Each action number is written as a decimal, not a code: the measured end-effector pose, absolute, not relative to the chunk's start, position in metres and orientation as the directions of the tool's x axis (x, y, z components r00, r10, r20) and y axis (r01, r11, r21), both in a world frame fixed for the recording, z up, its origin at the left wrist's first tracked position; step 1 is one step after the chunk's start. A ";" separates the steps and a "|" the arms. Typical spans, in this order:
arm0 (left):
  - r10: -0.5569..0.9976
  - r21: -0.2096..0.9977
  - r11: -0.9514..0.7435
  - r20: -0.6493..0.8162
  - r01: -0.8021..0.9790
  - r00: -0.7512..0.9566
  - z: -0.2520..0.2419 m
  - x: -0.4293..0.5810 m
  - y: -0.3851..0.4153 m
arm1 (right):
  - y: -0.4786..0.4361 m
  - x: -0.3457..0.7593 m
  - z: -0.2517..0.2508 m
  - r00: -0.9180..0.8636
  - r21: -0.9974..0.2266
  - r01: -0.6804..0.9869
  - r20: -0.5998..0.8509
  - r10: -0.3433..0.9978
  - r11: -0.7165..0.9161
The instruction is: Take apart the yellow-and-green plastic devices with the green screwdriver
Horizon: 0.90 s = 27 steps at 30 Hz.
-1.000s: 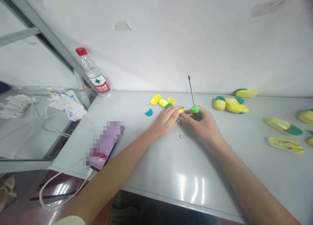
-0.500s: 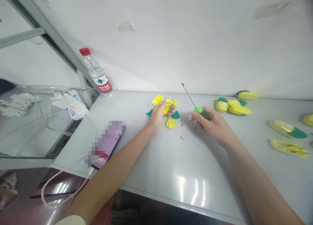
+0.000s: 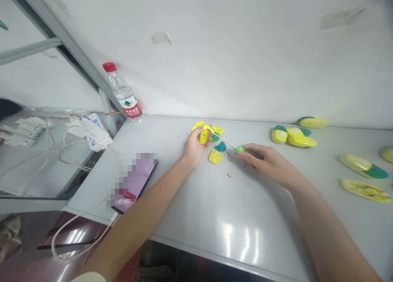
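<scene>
My left hand (image 3: 195,145) is closed on a yellow plastic shell piece (image 3: 204,136), held up a little above the table. In my right hand (image 3: 260,159) is a screwdriver (image 3: 225,140) with a green handle and a thin metal shaft. Its tip reaches the top of the yellow piece; whether it sits in a screw is too small to tell. Close by lie another yellow shell piece (image 3: 216,156), a teal shell piece (image 3: 220,146) and small metal bits (image 3: 229,175). More yellow pieces lie partly behind my left fingers.
Several yellow and green plastic casings (image 3: 302,140) lie to the right, with an opened yellow half-shell (image 3: 366,190). A water bottle (image 3: 130,104) stands by the wall at the left. A phone (image 3: 139,181) with a white cable lies left of my forearm; power strips (image 3: 26,130) sit beyond.
My right hand has swung the screwdriver from pointing upward to pointing left, its tip now at the yellow piece. My left hand has turned that piece more upright.
</scene>
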State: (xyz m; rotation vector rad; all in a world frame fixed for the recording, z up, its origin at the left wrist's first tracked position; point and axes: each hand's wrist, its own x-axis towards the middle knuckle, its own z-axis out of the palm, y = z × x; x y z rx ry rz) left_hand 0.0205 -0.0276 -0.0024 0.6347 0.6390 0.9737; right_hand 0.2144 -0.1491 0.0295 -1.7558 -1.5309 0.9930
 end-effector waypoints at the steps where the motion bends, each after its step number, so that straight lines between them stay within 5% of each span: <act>1: 0.890 0.740 0.409 -0.195 -0.535 0.412 -0.002 0.021 -0.028 | -0.149 0.215 0.030 0.053 -0.828 0.539 -0.148 0.988 -0.153; 20: 0.906 0.785 0.360 -0.165 -0.504 0.389 -0.002 0.022 -0.028 | -0.154 0.216 0.037 -0.044 -0.832 0.526 -0.234 0.971 -0.177; 27: 0.934 0.897 0.189 -0.038 -0.400 0.356 -0.017 0.022 -0.027 | -0.155 0.214 0.036 -0.087 -0.887 0.363 -0.337 0.937 -0.285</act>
